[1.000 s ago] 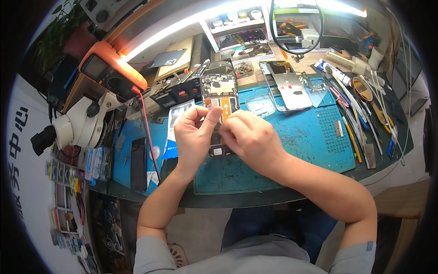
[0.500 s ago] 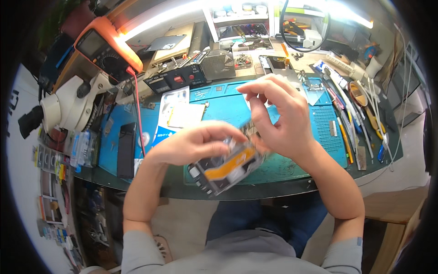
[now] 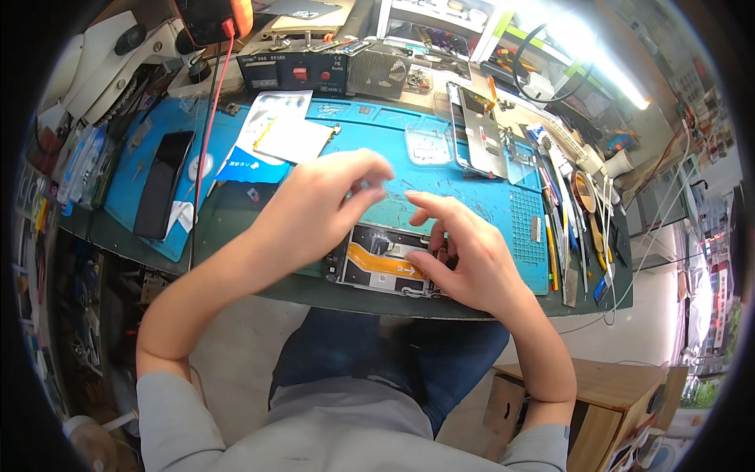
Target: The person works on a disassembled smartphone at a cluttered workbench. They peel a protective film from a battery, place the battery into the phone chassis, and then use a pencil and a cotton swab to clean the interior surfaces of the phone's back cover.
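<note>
An opened phone point(image 3: 363, 275) with a broad orange flex cable lies on the mat near the bench's front edge, its inner side up. My right hand point(image 3: 470, 256) closes on its right end, thumb over the inner face, the index finger lifted clear. Part of that end is hidden by the hand. Above the phone's upper left, my left hand point(image 3: 334, 189) is raised, fingers loosely bent and apart from the thumb. Its fingertips are blurred, and nothing shows between them.
Left on the blue mat point(image 3: 377, 169) lies a dark phone point(image 3: 163, 185). A white card-like piece point(image 3: 295, 141) and a clear tray point(image 3: 431, 145) lie farther back. Pens and tools point(image 3: 570, 208) line the right side; a black power unit point(image 3: 295, 72) stands behind.
The opened phone has gone from tilted under my left hand to flat on the mat. My left hand has come off it and risen; my right hand has come down onto its right end.
</note>
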### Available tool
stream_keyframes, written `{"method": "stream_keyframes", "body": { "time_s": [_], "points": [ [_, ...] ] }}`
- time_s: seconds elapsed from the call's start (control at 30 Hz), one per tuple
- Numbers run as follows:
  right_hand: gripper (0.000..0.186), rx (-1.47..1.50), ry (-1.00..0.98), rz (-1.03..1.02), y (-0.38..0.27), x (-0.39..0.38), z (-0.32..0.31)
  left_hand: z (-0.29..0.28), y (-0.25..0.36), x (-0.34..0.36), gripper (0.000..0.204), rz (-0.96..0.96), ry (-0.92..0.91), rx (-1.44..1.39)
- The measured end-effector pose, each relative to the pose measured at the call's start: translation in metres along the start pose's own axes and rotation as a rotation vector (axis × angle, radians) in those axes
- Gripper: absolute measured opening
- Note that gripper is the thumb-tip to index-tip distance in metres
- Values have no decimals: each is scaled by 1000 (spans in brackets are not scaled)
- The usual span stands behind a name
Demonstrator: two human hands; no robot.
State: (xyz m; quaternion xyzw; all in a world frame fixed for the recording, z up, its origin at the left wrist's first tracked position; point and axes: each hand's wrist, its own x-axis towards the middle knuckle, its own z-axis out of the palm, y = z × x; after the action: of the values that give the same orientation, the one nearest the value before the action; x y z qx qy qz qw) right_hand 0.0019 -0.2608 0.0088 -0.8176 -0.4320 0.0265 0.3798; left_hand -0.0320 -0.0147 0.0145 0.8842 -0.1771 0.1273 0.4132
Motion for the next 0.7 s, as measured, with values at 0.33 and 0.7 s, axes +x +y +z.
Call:
{"method": "stream_keyframes", "body": {
  "time_s": [0.33,0.7],
  "points": [
    [43,96,-39,-57,10,16,10,37,33,-58,57,-29,142,146],
    [17,116,-20,-45,10,13,7,47,40,-52,59,-43,186,297]
  ]
}}
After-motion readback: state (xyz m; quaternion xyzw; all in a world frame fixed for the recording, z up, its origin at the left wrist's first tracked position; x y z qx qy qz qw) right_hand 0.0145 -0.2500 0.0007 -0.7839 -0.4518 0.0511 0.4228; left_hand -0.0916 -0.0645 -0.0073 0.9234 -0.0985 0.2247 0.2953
